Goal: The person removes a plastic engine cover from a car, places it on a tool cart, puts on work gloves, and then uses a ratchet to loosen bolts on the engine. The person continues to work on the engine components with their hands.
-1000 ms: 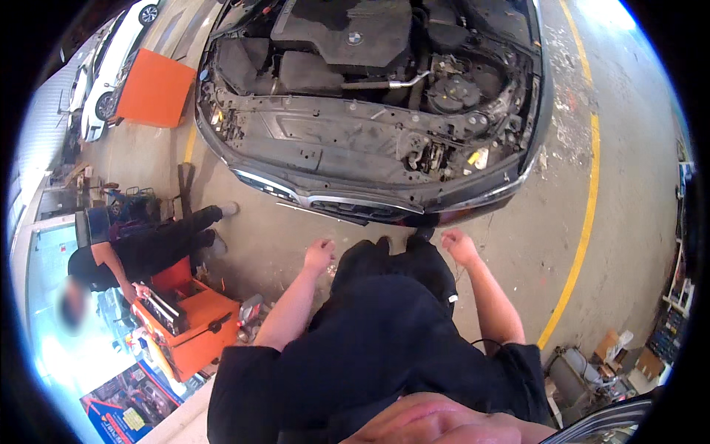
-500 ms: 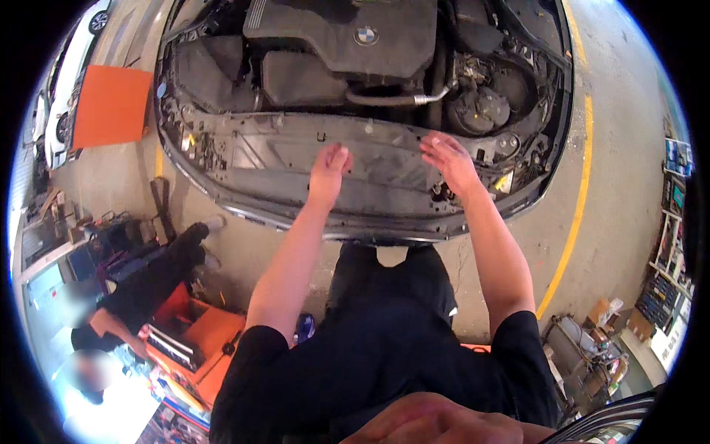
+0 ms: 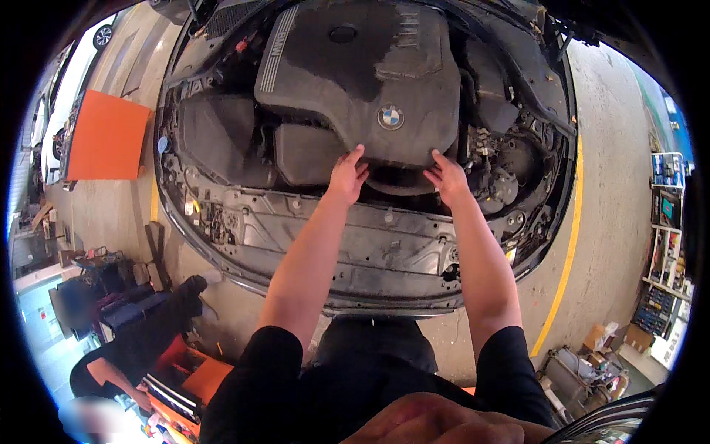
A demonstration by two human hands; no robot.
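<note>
Under the raised hood lies a black plastic engine cover (image 3: 425,85) with a round blue-and-white emblem (image 3: 390,117) and a darker patch over its top. My left hand (image 3: 349,177) is at the cover's front edge, left of the emblem, its fingers apart and holding nothing. At the same edge to the right is my right hand (image 3: 448,179), fingers spread and pointing inward, also holding nothing. Whether the fingertips touch the cover, I cannot tell. Between the hands there is a dark gap with a curved hose (image 3: 403,186). A boxy black housing (image 3: 307,154) sits beside my left hand.
The front panel (image 3: 370,251) of the car runs below my forearms. An orange panel (image 3: 107,137) stands at the left. Lower left, a person's arm (image 3: 111,374) reaches over an orange tool cart (image 3: 211,381). Stocked shelves (image 3: 665,251) line the right side.
Both hands have moved forward from above the front panel to the engine cover's front edge. The view has shifted forward too, showing more of the cover.
</note>
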